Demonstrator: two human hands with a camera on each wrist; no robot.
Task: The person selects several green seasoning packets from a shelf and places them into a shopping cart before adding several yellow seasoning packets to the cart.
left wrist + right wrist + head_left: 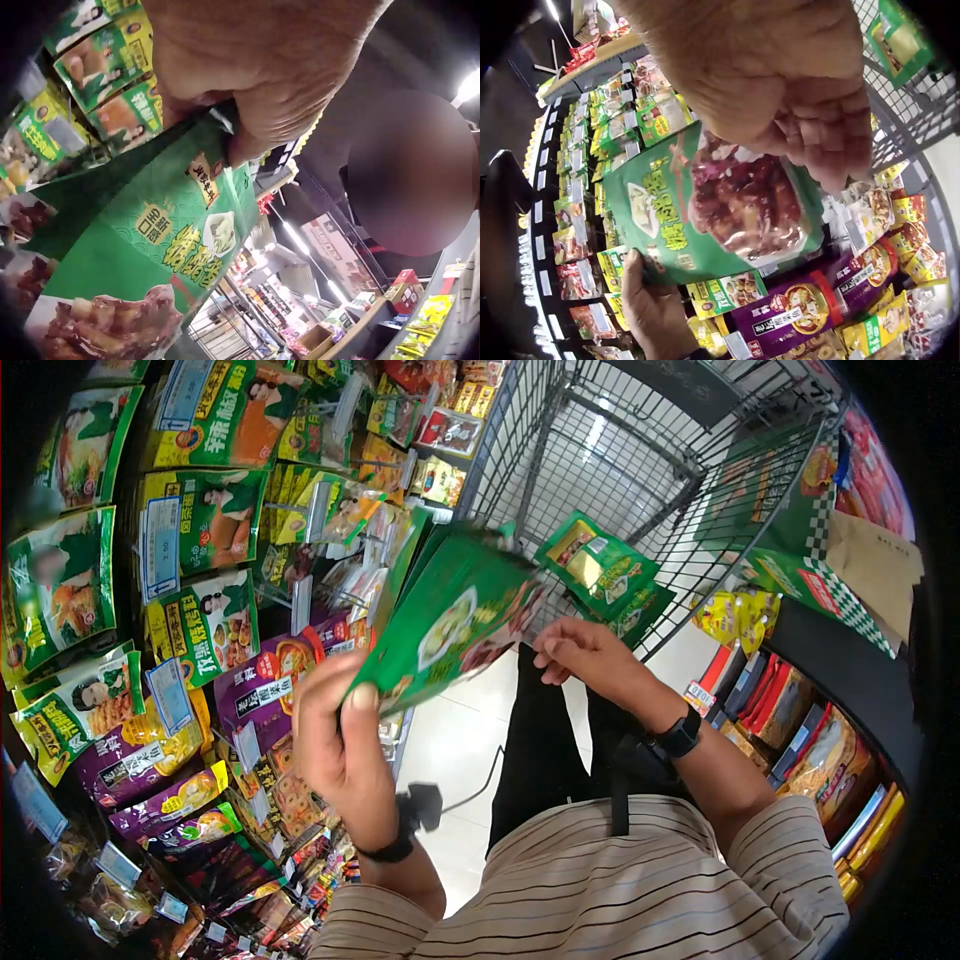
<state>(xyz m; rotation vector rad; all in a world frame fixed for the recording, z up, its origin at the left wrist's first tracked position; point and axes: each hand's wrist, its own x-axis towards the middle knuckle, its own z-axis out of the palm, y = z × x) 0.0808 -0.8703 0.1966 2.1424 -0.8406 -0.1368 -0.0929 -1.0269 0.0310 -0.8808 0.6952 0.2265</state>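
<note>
My left hand [345, 745] grips a small stack of green food packets [455, 625] by one end, thumb on the front face. Yellow lettering and a picture of glazed meat pieces show on the front packet [180, 232] in the left wrist view. Further packets lie behind it, partly hidden. Close by the packets' other end is my right hand [590, 665], its fingers loosely bent and nothing seen in them. In the right wrist view this hand [780, 97] hangs over the meat picture on the front packet [720, 210].
A wire shopping cart [640, 470] stands ahead, with green packets [600, 565] inside it. Hanging snack packets [205, 520] with price tags fill the shelves on the left, purple ones [265, 675] lower down. To the right, a low shelf [800, 710] holds boxes and yellow bags [738, 618].
</note>
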